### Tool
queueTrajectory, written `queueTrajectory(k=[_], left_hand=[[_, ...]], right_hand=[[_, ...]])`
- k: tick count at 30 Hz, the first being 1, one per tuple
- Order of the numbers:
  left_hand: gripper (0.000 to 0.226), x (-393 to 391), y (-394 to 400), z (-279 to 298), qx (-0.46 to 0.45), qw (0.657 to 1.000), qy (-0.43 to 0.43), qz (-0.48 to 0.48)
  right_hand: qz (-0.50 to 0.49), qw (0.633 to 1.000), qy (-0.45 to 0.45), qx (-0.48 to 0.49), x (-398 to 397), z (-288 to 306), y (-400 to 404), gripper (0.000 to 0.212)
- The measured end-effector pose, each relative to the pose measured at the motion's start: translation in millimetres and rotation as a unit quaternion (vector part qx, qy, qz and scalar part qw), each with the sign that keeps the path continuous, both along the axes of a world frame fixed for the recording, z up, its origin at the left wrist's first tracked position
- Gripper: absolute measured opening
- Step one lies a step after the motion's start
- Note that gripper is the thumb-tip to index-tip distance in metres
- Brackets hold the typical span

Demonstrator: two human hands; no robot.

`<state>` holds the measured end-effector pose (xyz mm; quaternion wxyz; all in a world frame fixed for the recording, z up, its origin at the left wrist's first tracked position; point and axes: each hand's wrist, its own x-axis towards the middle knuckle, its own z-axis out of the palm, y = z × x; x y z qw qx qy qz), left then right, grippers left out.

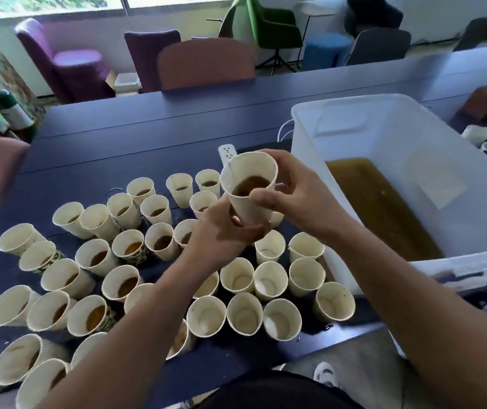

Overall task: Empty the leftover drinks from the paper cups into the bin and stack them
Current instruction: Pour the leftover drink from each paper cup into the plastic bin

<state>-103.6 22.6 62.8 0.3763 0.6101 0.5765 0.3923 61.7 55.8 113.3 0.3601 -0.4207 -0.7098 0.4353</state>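
Cream paper cup [249, 188] (brown dregs inside).

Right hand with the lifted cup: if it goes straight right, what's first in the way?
Likely the near-left wall of the white bin, just beside the right hand gripping the held cup. Depth is unclear, so it may clear the rim.

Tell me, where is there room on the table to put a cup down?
Bare table lies beyond the cups, toward the brown chair. Near the bin and under both hands, cups crowd tightly.
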Motion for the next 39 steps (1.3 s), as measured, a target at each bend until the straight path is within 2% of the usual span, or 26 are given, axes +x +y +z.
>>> queueTrajectory(k=[2, 5, 11, 15, 18, 23, 29, 33, 39], left_hand=[[0.045, 11, 5, -1, 0.011, 1.0, 0.002, -0.02], [0.032, 28, 10, 2, 0.021, 0.999, 0.0, -0.031], [0.024, 55, 18, 0, 0.025, 0.992, -0.067, -0.102], [0.048, 68, 24, -5, -0.014, 0.995, 0.026, -0.101], [0.066, 78, 25, -2, -0.042, 0.986, 0.104, -0.125], [0.068, 95, 22, 2, -0.015, 0.976, 0.17, -0.137], [0.071, 112, 23, -5, 0.003, 0.966, 0.2, -0.165], [0.076, 123, 25, -4, 0.012, 0.957, 0.224, -0.185], [0.09, 126, 23, -2, 0.024, 0.936, 0.308, -0.17]], right_hand=[[0.002, 0.999, 0.043, -0.011, 5, -2, -3, 0.069], [-0.037, 0.998, 0.053, 0.016, 11, -6, -5, 0.073], [-0.102, 0.991, 0.06, 0.055, 34, -1, -1, 0.056], [-0.118, 0.991, 0.031, 0.054, 58, 2, 6, 0.055], [-0.13, 0.988, -0.029, 0.084, 83, 3, 14, 0.059], [-0.159, 0.975, -0.128, 0.084, 132, 0, 29, 0.059], [-0.189, 0.961, -0.191, 0.067, 180, -22, 50, 0.06], [-0.212, 0.952, -0.212, 0.055, 197, -33, 59, 0.065], [-0.24, 0.945, -0.218, 0.03, 204, -50, 60, 0.068]])
